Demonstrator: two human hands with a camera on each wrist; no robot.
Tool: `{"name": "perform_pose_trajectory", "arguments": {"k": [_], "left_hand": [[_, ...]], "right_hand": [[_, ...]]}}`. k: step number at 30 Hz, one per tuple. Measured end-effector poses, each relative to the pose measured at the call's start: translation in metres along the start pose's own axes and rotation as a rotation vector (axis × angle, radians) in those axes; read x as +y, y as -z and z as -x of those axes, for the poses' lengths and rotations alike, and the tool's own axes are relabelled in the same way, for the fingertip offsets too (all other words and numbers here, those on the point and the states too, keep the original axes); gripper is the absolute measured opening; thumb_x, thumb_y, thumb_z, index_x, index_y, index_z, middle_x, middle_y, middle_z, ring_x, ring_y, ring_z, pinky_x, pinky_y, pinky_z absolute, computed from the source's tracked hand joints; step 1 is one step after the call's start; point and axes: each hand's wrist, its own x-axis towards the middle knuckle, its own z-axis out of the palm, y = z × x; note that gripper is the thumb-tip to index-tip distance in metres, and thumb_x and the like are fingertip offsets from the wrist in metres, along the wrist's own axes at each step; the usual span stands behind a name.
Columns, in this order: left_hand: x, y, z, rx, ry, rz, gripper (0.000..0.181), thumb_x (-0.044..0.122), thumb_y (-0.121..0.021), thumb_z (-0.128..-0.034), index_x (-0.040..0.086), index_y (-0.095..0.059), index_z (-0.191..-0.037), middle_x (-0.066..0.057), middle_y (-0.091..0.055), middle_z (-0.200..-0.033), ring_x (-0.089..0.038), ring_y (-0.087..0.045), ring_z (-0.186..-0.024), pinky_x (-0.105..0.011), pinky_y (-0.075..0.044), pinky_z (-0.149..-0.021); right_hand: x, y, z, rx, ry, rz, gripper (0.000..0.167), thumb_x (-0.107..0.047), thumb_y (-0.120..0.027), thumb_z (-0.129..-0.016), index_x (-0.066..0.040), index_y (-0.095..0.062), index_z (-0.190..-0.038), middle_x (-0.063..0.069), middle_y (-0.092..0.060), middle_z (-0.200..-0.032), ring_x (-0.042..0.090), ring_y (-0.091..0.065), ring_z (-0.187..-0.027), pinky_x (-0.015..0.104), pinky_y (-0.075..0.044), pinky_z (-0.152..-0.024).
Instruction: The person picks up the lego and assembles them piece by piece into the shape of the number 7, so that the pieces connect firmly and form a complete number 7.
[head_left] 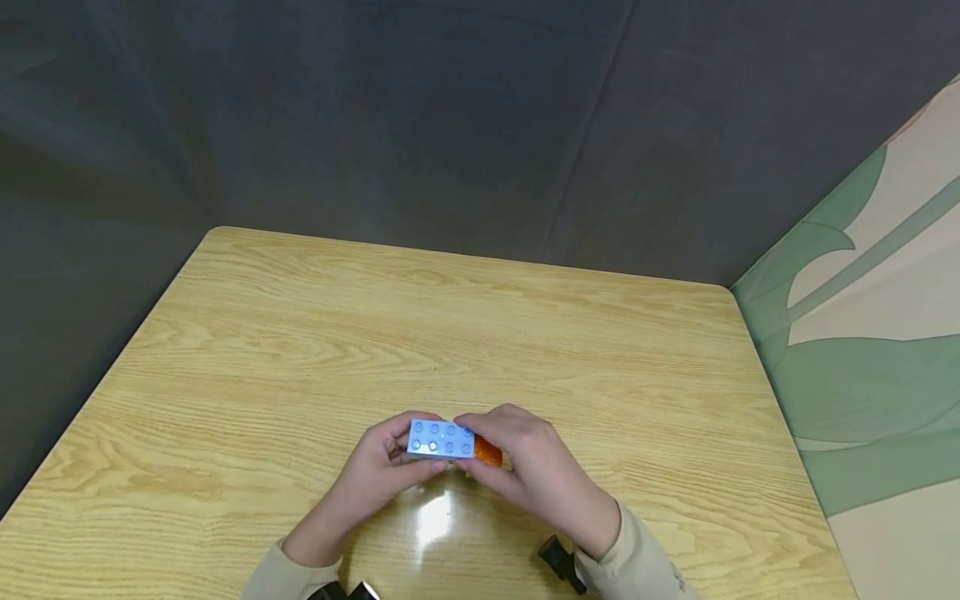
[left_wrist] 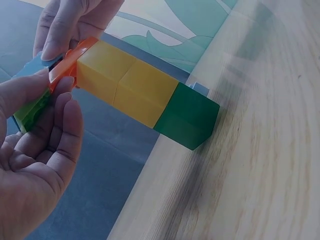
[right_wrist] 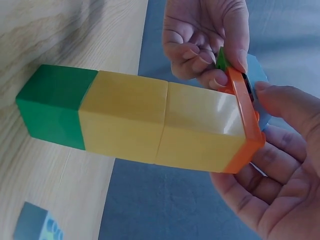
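A column stands on the table, with a dark green block (right_wrist: 57, 107) at the bottom, two yellow blocks (right_wrist: 160, 117) above and an orange piece (right_wrist: 245, 110) on top. Over the orange piece lies a light blue brick (head_left: 441, 439), its studs showing in the head view. My left hand (head_left: 375, 475) pinches one end of the blue brick and a light green piece (left_wrist: 32, 110) beneath it. From the other side my right hand (head_left: 536, 458) grips the blue brick where it meets the orange. A narrow dark gap shows between blue and orange in the right wrist view.
Another light blue brick (right_wrist: 35, 222) sits on the wooden table (head_left: 420, 317) near the column's base. Dark cloth (head_left: 420, 125) hangs behind the far table edge, and a green and beige patterned surface (head_left: 870, 375) borders the right. Black wrist gear (head_left: 561, 562) shows by the right sleeve.
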Motion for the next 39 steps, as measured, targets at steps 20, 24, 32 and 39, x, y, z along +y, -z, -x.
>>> {"name": "perform_pose_trajectory", "arguments": {"k": [20, 24, 32, 39], "left_hand": [[0.006, 0.002, 0.0, -0.084, -0.023, 0.126, 0.033, 0.0, -0.055, -0.0973, -0.019, -0.048, -0.124, -0.009, -0.067, -0.111, -0.02, -0.067, -0.097, -0.039, -0.057, -0.081], [0.008, 0.003, -0.002, -0.087, -0.036, 0.151, 0.037, 0.008, -0.035, -0.1057, -0.022, -0.047, -0.123, -0.008, -0.067, -0.11, -0.02, -0.067, -0.094, -0.045, -0.057, -0.078], [0.011, 0.001, -0.003, -0.056, -0.014, 0.188, 0.036, 0.004, -0.034, -0.1035, -0.026, -0.046, -0.12, -0.005, -0.069, -0.105, -0.017, -0.068, -0.089, -0.04, -0.058, -0.076], [0.012, 0.001, -0.003, -0.055, -0.01, 0.19, 0.037, 0.006, -0.034, -0.104, -0.026, -0.046, -0.119, -0.006, -0.07, -0.104, -0.019, -0.068, -0.087, -0.039, -0.058, -0.075]], "right_hand": [[-0.003, 0.002, -0.001, -0.009, 0.002, 0.049, 0.033, -0.02, -0.078, -0.084, -0.009, -0.069, -0.115, -0.004, -0.07, -0.097, 0.006, -0.06, -0.085, 0.018, -0.051, -0.068], [-0.002, 0.002, -0.001, -0.006, 0.01, 0.047, 0.033, -0.019, -0.079, -0.084, -0.009, -0.07, -0.114, -0.004, -0.07, -0.097, 0.009, -0.062, -0.085, 0.019, -0.051, -0.068], [-0.002, 0.001, 0.0, 0.004, 0.024, 0.053, 0.032, -0.019, -0.078, -0.084, -0.009, -0.069, -0.114, -0.004, -0.071, -0.097, 0.008, -0.062, -0.086, 0.019, -0.051, -0.069], [-0.002, 0.0, 0.0, 0.008, 0.024, 0.046, 0.032, -0.02, -0.077, -0.085, -0.009, -0.069, -0.114, -0.003, -0.071, -0.097, 0.009, -0.062, -0.087, 0.019, -0.051, -0.069]]}}
